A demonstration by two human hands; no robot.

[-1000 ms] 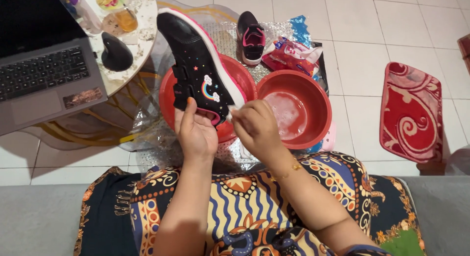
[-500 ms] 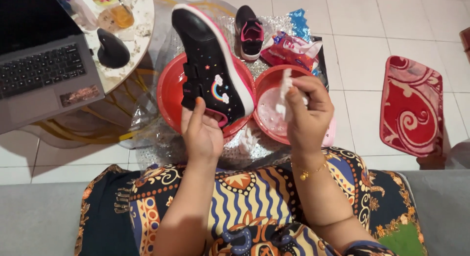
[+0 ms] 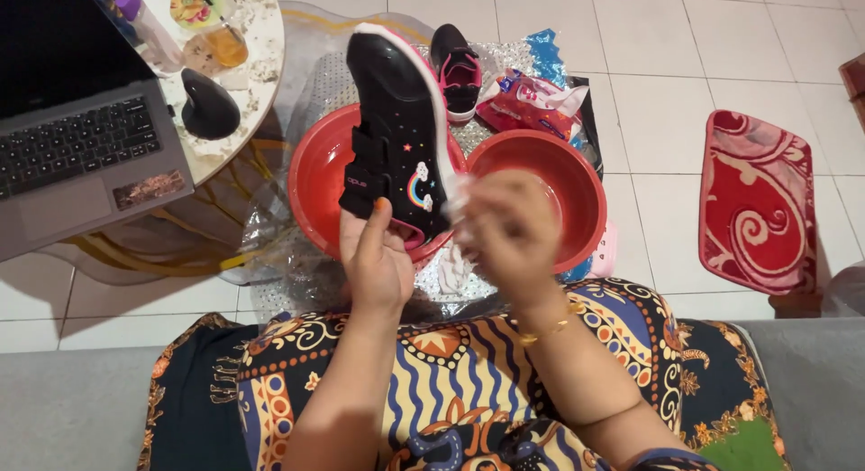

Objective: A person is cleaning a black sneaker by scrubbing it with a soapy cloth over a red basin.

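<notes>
Left hand [image 3: 377, 259] closed around the heel end of a black shoe [image 3: 396, 133], thumb pressed up the strapped side, fingers wrapped behind. Held upright, toe away, white sole edge turned right, probably to present that edge to the other hand. Kept above the left red basin [image 3: 317, 187], likely so drips fall inside. Forearm rising from the lap, wrist bent slightly back to prop the shoe.

Right hand [image 3: 506, 228] blurred, just beside the sole edge, fingers curled; something white showing at the fingertips, too smeared to identify, so grip hard to judge. Wrist with a thin gold bracelet [image 3: 550, 327], forearm angled in from the right, over the second red basin [image 3: 577, 178].

Both basins side by side on the floor, on crinkled clear plastic sheeting [image 3: 270, 264], presumably to keep the tiles dry. White cloth [image 3: 450, 275] lying below the shoe, near the knees. Second black shoe with pink lining [image 3: 458, 70] parked behind the basins, beside a red and blue packet [image 3: 527, 97]. Red patterned mat [image 3: 757, 201] well apart, to the right.

Round surface [image 3: 257, 70] at left carrying a laptop [image 3: 81, 138], a black mouse [image 3: 209, 106] and 2 cups [image 3: 221, 48], kept off the plastic. Patterned skirt [image 3: 450, 372] spread over the lap.
</notes>
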